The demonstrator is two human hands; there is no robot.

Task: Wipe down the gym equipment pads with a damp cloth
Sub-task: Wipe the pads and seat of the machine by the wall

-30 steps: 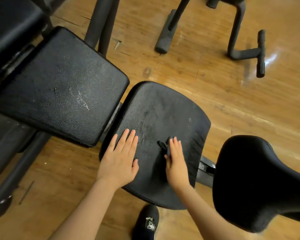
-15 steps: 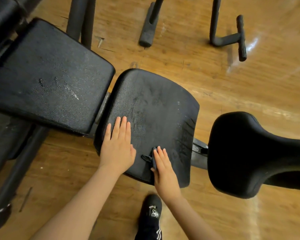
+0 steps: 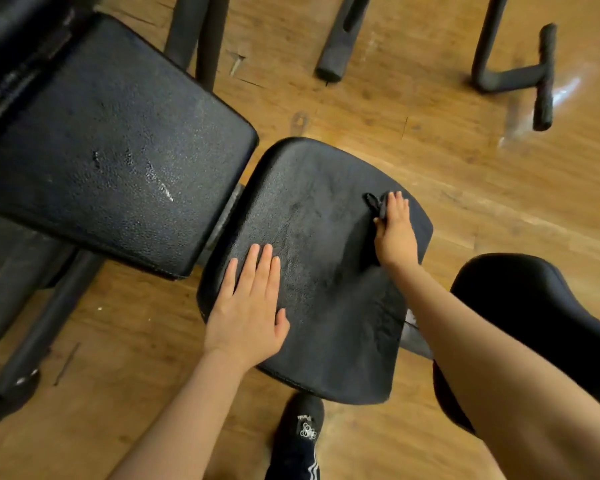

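Observation:
A black textured seat pad (image 3: 312,220) lies in the middle of the view, with damp streaks across its surface. My left hand (image 3: 248,306) rests flat on its near left part, fingers straight. My right hand (image 3: 395,230) presses a small dark cloth (image 3: 373,201) onto the pad's far right part, near the edge. The fingers lie straight over the cloth, and a bunched fold of it sticks out on the thumb side. A larger black back pad (image 3: 101,150) sits to the left, its corner just apart from the seat pad.
Another rounded black pad (image 3: 534,306) stands at the right, partly behind my right forearm. Black frame legs (image 3: 336,36) and a T-shaped foot (image 3: 541,74) rest on the wooden floor (image 3: 465,174) beyond. My dark shoe (image 3: 300,434) is below the seat pad.
My right hand has slid the cloth from the seat pad's near edge up to its far right part. My left hand stays flat on the pad's near left part.

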